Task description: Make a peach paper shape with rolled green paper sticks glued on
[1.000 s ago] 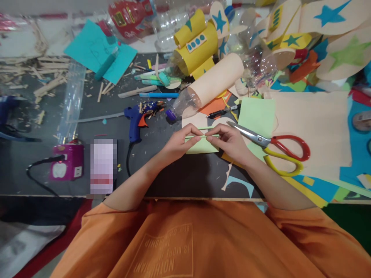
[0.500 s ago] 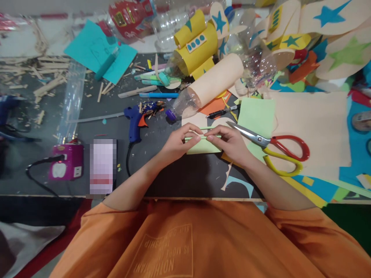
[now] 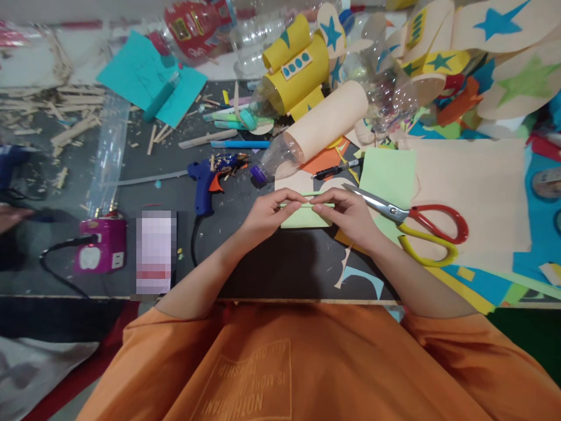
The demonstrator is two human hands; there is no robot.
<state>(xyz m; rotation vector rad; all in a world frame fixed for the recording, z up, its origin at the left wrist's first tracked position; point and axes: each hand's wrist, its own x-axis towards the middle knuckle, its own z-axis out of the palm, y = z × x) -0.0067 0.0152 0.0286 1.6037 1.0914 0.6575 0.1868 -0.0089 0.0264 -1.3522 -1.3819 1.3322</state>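
Note:
Between both hands is a piece of light green paper (image 3: 305, 219), its upper edge rolled or folded. My left hand (image 3: 272, 209) pinches the rolled edge from the left, thumb below and fingers above. From the right, my right hand (image 3: 343, 211) grips the same edge, its fingertips almost meeting those of the left. Just right of my right hand lie scissors (image 3: 394, 211) with one red and one yellow handle. A bottle wrapped in pale peach paper (image 3: 328, 120) lies beyond the hands, its purple cap (image 3: 258, 173) toward me. A black craft knife (image 3: 335, 169) rests nearby.
A blue glue gun (image 3: 204, 184) lies left of my hands, beside a phone (image 3: 153, 251) and a purple power socket (image 3: 100, 245). Wood scraps (image 3: 74, 105) cover the far left. Peach sheet paper (image 3: 477, 193) spreads right. Another person's hand (image 3: 13, 217) shows at the left edge.
The green paper's lower edge has drawn up slightly toward my fingers, so less of it shows. Another person's hand has come in at the left edge.

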